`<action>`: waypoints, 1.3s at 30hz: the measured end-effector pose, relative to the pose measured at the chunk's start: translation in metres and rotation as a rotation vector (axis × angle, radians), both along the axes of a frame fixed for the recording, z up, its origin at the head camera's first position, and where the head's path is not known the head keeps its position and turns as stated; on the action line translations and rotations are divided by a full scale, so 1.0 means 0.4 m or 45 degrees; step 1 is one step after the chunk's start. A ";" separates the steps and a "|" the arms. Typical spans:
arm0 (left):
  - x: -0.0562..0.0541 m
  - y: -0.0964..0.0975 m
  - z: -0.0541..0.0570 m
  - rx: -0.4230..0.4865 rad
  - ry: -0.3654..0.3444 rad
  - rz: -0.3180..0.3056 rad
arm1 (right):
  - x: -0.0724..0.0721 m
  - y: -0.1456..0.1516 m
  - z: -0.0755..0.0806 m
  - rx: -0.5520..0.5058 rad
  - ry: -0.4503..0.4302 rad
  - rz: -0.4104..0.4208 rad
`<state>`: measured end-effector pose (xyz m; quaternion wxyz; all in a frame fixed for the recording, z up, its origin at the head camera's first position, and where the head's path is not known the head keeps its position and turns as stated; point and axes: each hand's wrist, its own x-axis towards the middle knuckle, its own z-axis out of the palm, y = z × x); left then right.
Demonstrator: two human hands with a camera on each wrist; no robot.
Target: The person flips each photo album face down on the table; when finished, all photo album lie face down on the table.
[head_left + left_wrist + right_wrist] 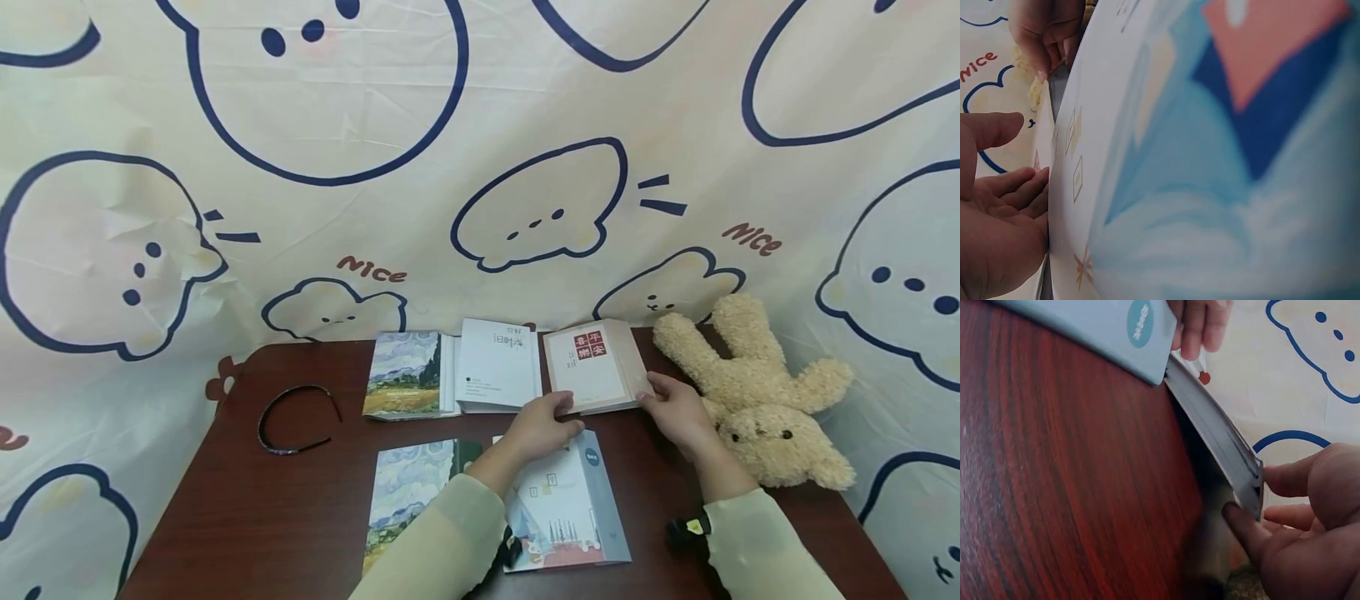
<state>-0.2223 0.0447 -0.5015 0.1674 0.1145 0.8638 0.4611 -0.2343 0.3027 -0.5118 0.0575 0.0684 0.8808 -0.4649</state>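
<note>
A thick beige book with a white panel and red printed characters lies at the back right of the table. My right hand pinches its right edge, thumb and fingers on opposite faces in the right wrist view, where its page block shows. At its lower left corner is my left hand, fingers nearly straight and thumb apart from them in the left wrist view. Below the left hand lies a pale blue illustrated book, partly covered by that hand and forearm.
A white book and a landscape-painting book stand in the back row. Another painting-covered book lies in front. A black headband is at left, a plush bear at right. Printed cloth hangs behind the table.
</note>
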 end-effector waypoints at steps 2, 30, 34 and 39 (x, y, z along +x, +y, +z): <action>0.000 -0.001 0.000 0.003 0.003 0.005 | -0.002 -0.003 -0.001 0.102 0.004 0.015; 0.006 -0.027 0.002 0.048 0.014 0.030 | 0.007 -0.057 -0.006 0.440 0.088 0.094; 0.004 -0.032 -0.003 0.086 0.015 0.036 | 0.009 -0.063 -0.006 0.421 0.100 0.085; 0.005 -0.042 -0.003 0.143 0.021 0.062 | 0.007 -0.073 -0.002 0.417 0.121 0.077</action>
